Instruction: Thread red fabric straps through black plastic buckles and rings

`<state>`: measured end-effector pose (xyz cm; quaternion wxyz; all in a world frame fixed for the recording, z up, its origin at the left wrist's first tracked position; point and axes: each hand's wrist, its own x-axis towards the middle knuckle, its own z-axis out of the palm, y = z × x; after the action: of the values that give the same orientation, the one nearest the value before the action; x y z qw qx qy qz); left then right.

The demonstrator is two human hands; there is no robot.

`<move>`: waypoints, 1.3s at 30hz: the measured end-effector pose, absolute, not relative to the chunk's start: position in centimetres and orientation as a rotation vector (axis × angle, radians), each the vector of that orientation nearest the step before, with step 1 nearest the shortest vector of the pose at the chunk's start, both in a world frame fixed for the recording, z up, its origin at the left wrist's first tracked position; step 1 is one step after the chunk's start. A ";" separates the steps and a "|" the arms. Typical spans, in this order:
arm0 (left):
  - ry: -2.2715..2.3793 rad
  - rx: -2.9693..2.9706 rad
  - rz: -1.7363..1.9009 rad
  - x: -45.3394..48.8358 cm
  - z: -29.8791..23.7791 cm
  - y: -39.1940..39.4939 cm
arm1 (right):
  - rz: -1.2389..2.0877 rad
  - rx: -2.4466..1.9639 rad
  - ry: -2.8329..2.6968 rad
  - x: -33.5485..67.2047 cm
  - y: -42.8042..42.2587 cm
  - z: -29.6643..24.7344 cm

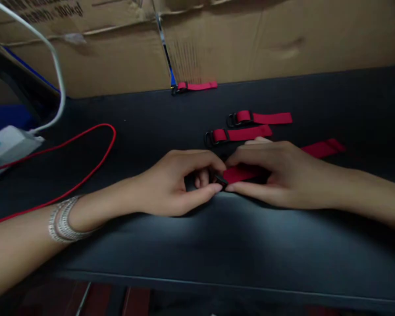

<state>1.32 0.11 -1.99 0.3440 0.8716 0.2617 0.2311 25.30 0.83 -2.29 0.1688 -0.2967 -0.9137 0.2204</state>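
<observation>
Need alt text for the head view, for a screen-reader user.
A person's left hand and right hand hold a red strap at its black fitting, over a dark tabletop. Three similar straps lie beyond, before brown cardboard; a red cord and white cable are at left.

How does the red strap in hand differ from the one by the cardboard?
The left hand and right hand grip the held strap; the far strap lies untouched. The held strap is partly covered; the far strap lies in full view. Both are red with black fittings.
</observation>
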 end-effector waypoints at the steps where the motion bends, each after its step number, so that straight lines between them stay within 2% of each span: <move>1: 0.676 2.268 0.601 1.3 -2.0 0.1 | 0.635 -0.833 -2.596 25.3 0.8 -2.3; 39: 0.667 2.256 0.600 1.3 -2.0 0.1 | 0.606 -0.813 -2.608 25.4 0.8 -2.3</move>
<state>1.29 0.12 -1.97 0.3493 0.8707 0.2573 0.2316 25.39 0.82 -2.29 0.1707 -0.2862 -0.9184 0.2134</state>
